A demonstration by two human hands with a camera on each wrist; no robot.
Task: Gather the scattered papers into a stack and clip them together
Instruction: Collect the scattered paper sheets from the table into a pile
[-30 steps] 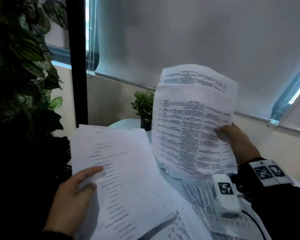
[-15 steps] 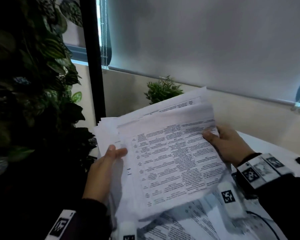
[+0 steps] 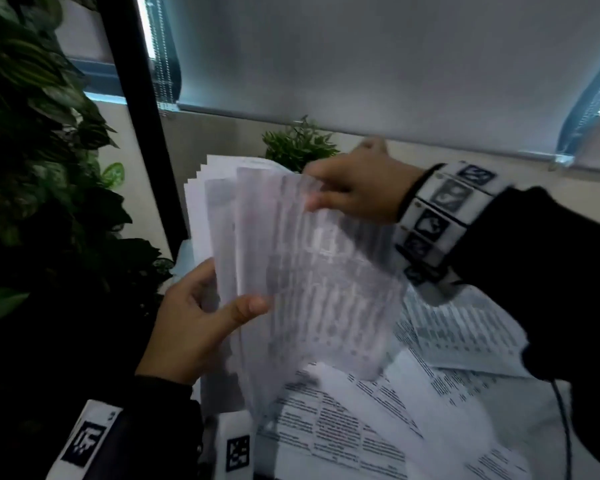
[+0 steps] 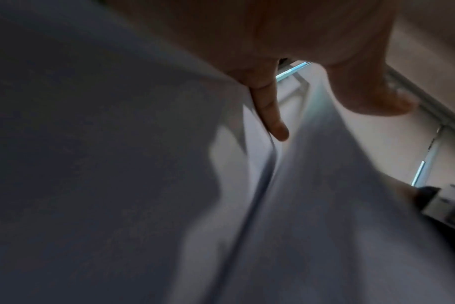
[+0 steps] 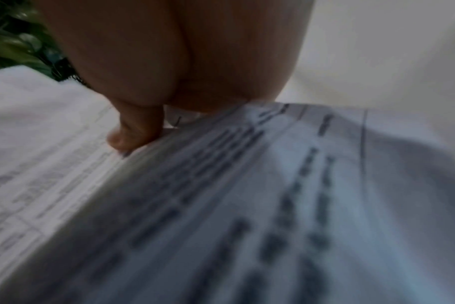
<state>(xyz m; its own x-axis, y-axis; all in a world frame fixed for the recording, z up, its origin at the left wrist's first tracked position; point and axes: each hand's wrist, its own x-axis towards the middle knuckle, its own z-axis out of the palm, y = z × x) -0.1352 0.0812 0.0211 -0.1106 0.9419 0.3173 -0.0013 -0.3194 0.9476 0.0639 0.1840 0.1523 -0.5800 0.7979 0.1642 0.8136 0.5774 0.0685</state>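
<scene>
A bundle of printed papers (image 3: 291, 265) stands nearly upright above the table, fanned unevenly at its top edge. My left hand (image 3: 201, 317) grips its lower left edge, thumb across the front sheet. At the top right corner my right hand (image 3: 354, 188) pinches the bundle. Blank backs of sheets (image 4: 117, 164) fill the left wrist view. Beside my right hand's thumb, the right wrist view shows blurred printed sheets (image 5: 221, 205). More printed papers (image 3: 378, 420) lie scattered on the table (image 3: 520, 407) below the bundle. No clip is visible.
A small potted plant (image 3: 298, 147) stands behind the papers by the wall. Large dark foliage (image 3: 42, 168) fills the left side beside a black post (image 3: 142, 126). A black cable (image 3: 565, 427) runs over the table at the right.
The two separate handfuls have come together into one bundle. It has swung from lying tilted to nearly upright, and my right hand has moved from its right edge up to the top corner.
</scene>
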